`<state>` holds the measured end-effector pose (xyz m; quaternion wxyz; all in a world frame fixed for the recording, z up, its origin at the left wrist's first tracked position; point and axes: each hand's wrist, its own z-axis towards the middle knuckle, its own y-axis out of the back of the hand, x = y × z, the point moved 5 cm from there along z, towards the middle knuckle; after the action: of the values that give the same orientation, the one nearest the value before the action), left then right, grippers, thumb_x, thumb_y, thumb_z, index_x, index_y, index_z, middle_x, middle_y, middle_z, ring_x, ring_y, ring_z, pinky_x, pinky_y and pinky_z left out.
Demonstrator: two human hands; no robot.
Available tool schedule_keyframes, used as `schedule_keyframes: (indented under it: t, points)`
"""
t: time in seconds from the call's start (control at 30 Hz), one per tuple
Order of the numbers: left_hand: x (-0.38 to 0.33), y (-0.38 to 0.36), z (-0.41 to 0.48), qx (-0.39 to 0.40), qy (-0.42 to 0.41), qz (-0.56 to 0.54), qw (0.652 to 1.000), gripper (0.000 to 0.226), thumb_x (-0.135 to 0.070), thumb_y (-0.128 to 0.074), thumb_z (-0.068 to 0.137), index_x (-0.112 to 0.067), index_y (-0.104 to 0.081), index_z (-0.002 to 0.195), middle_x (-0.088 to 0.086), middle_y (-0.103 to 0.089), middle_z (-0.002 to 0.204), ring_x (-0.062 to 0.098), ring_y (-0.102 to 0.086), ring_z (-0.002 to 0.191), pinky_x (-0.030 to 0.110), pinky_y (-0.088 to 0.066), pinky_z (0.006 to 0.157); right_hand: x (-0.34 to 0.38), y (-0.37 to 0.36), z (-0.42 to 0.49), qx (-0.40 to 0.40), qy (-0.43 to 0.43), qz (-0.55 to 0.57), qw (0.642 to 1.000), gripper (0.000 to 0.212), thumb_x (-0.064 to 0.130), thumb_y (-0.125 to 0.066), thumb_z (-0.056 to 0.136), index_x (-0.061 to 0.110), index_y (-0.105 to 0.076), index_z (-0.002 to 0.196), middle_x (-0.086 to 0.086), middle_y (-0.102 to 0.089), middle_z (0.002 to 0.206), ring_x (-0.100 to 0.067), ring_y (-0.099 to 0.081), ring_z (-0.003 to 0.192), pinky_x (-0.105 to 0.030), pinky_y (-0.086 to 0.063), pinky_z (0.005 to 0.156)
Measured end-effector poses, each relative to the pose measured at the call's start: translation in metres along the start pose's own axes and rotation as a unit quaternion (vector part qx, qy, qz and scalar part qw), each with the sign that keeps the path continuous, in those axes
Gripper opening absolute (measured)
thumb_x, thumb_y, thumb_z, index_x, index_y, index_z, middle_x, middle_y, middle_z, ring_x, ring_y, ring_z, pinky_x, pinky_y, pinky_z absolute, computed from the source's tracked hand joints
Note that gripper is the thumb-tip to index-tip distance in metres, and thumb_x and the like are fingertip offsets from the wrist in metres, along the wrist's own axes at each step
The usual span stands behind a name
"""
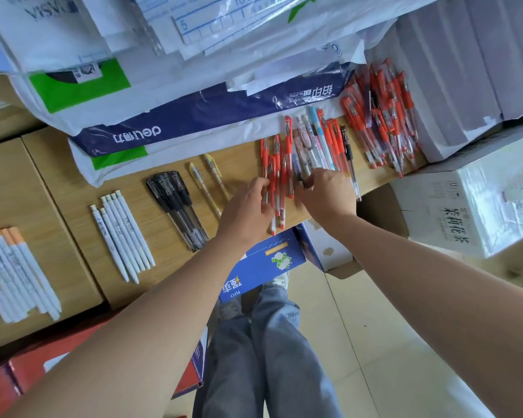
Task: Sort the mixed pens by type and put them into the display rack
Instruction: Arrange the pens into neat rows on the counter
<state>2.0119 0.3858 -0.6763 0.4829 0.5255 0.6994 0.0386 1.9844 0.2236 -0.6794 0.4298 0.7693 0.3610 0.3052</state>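
Observation:
Pens lie in groups on a wooden tabletop. From left: white pens with orange caps, white click pens, black gel pens, two yellow pens, a small group of red gel pens, mixed pastel and red pens, and a big heap of red pens. My left hand rests with fingers spread on the small red group. My right hand is curled over the mixed pens, its fingers pinching a dark pen. No display rack is in view.
Paper reams in torn blue, green and white wrapping crowd the table's back edge. A white paper stack and a white carton stand at the right. A blue box sits below the table edge by my legs.

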Motion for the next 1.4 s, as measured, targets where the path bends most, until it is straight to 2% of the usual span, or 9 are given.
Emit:
schedule_keyframes:
  t: [0.1, 0.27, 0.37, 0.57, 0.67, 0.73, 0.83, 1.1, 1.4]
  points:
    - [0.002, 0.0, -0.001, 0.002, 0.006, 0.003, 1.0, 0.038, -0.016, -0.049, 0.095, -0.02, -0.044, 0.133, 0.006, -0.055, 0.118, 0.021, -0.058, 0.089, 0.038, -0.051, 0.076, -0.007, 0.004, -0.002, -0.008, -0.027, 0.103, 0.994, 0.022, 0.029, -0.062, 0.084, 0.007, -0.061, 0.082, -0.005, -0.058, 0.068, -0.019, -0.049, 0.055, -0.024, -0.034, 0.045]
    - [-0.006, 0.002, 0.002, -0.031, 0.024, -0.052, 0.998, 0.021, -0.024, -0.044, 0.099, -0.018, -0.058, 0.114, 0.004, -0.055, 0.112, 0.019, -0.058, 0.089, 0.034, -0.05, 0.081, -0.008, 0.011, -0.016, 0.016, 0.038, 0.222, 0.974, 0.013, 0.023, -0.06, 0.086, 0.012, -0.059, 0.079, 0.0, -0.062, 0.055, -0.004, -0.053, 0.046, -0.027, -0.047, 0.053]
    - [-0.02, -0.002, 0.007, -0.04, 0.048, -0.165, 0.984, 0.034, -0.041, -0.041, 0.099, -0.014, -0.062, 0.099, 0.005, -0.062, 0.1, 0.022, -0.061, 0.091, 0.04, -0.052, 0.082, -0.004, 0.015, -0.025, 0.05, 0.111, 0.234, 0.965, 0.009, 0.018, -0.061, 0.085, 0.012, -0.059, 0.079, -0.001, -0.061, 0.056, -0.012, -0.052, 0.048, -0.03, -0.046, 0.053]
    - [-0.049, -0.007, 0.021, -0.076, 0.122, -0.234, 0.962, 0.04, -0.039, -0.037, 0.101, -0.006, -0.059, 0.103, 0.011, -0.063, 0.097, 0.026, -0.061, 0.088, 0.04, -0.048, 0.077, -0.018, 0.028, -0.019, 0.095, 0.193, 0.208, 0.954, 0.015, 0.03, -0.063, 0.089, 0.016, -0.061, 0.083, 0.006, -0.056, 0.059, -0.01, -0.047, 0.051, -0.029, -0.043, 0.053]
    - [-0.065, -0.016, 0.027, -0.091, 0.147, -0.27, 0.947, 0.033, -0.036, -0.038, 0.101, -0.01, -0.055, 0.089, 0.01, -0.067, 0.084, 0.021, -0.063, 0.07, 0.036, -0.054, 0.073, -0.052, 0.049, 0.003, 0.01, 0.15, 0.179, 0.972, 0.013, 0.025, -0.057, 0.092, 0.016, -0.06, 0.101, 0.006, -0.061, 0.073, -0.014, -0.057, 0.06, -0.031, -0.05, 0.055]
    - [-0.077, -0.026, 0.031, -0.083, 0.146, -0.279, 0.945, 0.029, -0.035, -0.039, 0.1, -0.016, -0.05, 0.082, 0.008, -0.067, 0.072, 0.027, -0.064, 0.067, 0.049, -0.054, 0.081, -0.082, 0.063, 0.02, -0.049, 0.097, 0.14, 0.984, 0.023, 0.021, -0.054, 0.091, 0.014, -0.055, 0.113, 0.0, -0.065, 0.085, -0.019, -0.059, 0.067, -0.032, -0.05, 0.057]
    - [-0.093, -0.044, 0.038, -0.061, 0.155, -0.28, 0.945, 0.03, -0.034, -0.037, 0.101, -0.009, -0.054, 0.1, 0.006, -0.063, 0.066, 0.026, -0.059, 0.063, 0.053, -0.053, 0.078, -0.116, 0.073, 0.039, -0.062, 0.058, 0.095, 0.992, 0.03, 0.017, -0.055, 0.089, 0.011, -0.05, 0.118, -0.007, -0.063, 0.095, -0.021, -0.054, 0.069, -0.028, -0.041, 0.057]
    - [-0.125, -0.056, 0.05, -0.103, 0.207, -0.354, 0.906, 0.024, -0.018, -0.039, 0.102, 0.001, -0.053, 0.098, 0.014, -0.052, 0.07, 0.014, -0.048, 0.046, 0.017, -0.04, 0.04, -0.109, 0.103, 0.071, -0.102, 0.149, 0.16, 0.97, 0.025, 0.035, -0.056, 0.092, 0.013, -0.064, 0.098, -0.001, -0.065, 0.068, -0.014, -0.056, 0.052, -0.024, -0.045, 0.048]
    - [-0.129, -0.054, 0.061, -0.124, 0.229, -0.458, 0.85, 0.025, -0.02, -0.042, 0.102, 0.001, -0.054, 0.098, 0.015, -0.054, 0.07, 0.022, -0.051, 0.047, 0.029, -0.044, 0.047, -0.089, 0.096, 0.12, 0.01, 0.111, -0.074, 0.991, 0.048, 0.059, -0.055, 0.087, 0.012, -0.05, 0.079, 0.002, -0.04, 0.06, -0.02, -0.052, 0.063, -0.028, -0.042, 0.056]
